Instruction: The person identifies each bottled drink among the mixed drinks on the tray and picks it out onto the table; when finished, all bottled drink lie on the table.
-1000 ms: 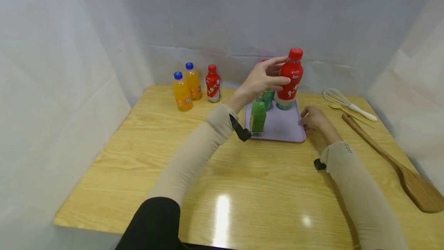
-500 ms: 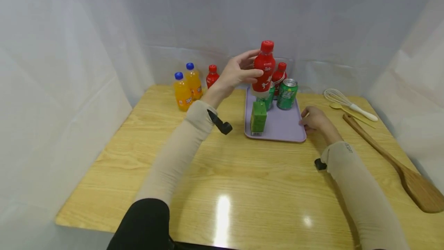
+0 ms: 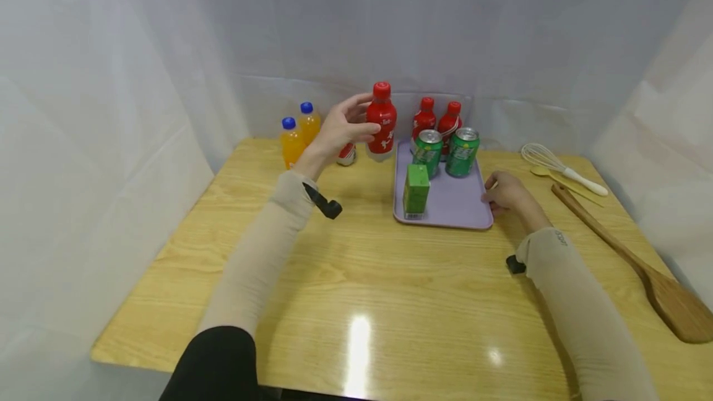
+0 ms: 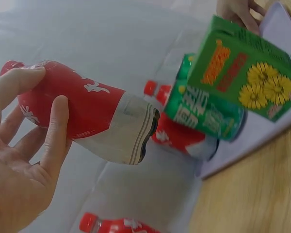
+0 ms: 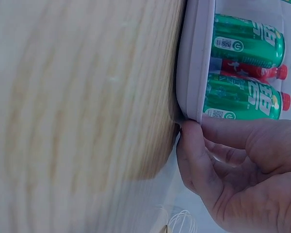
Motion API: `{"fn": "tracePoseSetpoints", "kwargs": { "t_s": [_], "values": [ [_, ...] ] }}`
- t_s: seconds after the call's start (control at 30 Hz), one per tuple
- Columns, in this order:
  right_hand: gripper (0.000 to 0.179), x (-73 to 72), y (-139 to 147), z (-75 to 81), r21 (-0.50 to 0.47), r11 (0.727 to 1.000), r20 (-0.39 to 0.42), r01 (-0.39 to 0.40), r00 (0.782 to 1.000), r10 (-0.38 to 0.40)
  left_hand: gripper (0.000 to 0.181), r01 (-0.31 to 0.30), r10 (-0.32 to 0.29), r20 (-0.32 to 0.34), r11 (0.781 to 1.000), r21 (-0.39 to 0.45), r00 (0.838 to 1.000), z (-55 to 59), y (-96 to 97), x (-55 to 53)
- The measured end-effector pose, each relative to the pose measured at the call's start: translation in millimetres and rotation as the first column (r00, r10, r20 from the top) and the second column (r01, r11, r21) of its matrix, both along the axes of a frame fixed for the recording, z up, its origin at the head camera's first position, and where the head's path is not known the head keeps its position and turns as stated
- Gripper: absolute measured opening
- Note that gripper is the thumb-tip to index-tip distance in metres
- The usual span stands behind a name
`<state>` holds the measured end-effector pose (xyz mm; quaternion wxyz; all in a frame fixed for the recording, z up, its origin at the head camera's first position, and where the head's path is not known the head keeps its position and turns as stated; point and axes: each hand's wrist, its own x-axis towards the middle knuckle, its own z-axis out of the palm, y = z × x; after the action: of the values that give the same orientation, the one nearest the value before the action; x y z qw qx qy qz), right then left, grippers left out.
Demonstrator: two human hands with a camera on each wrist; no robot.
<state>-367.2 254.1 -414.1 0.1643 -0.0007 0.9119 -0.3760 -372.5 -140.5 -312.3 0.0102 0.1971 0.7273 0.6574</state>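
Observation:
My left hand holds a red-labelled plastic bottle raised left of the tray, thumb on one side and fingers on the other. In the left wrist view that bottle lies across the frame, its base free. My right hand pinches the right rim of the lilac tray; the right wrist view has thumb and finger on the rim. On the tray stand two green cans, a green drink carton and two red bottles behind the cans.
Another red bottle stands on the table, partly hidden behind my left hand. Two orange soda bottles are at the back left. A whisk, a yellow spoon and a long wooden spatula lie on the right.
The left hand has carried the red bottle leftward from above the tray to beside it, uncovering the cans and bottles behind. The right hand stays at the tray's rim.

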Motion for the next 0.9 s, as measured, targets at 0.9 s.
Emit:
{"fn": "tracePoseSetpoints", "kwargs": {
  "t_s": [0.9],
  "values": [
    [0.035, 5.7, -2.5, 3.0, -0.024, 1.0, 0.006, 0.008, 1.0, -0.008, 0.071, -0.227, 0.241, 0.063, 0.957, -0.183, 0.968, -49.0, -78.3, -13.4]
  ]
}}
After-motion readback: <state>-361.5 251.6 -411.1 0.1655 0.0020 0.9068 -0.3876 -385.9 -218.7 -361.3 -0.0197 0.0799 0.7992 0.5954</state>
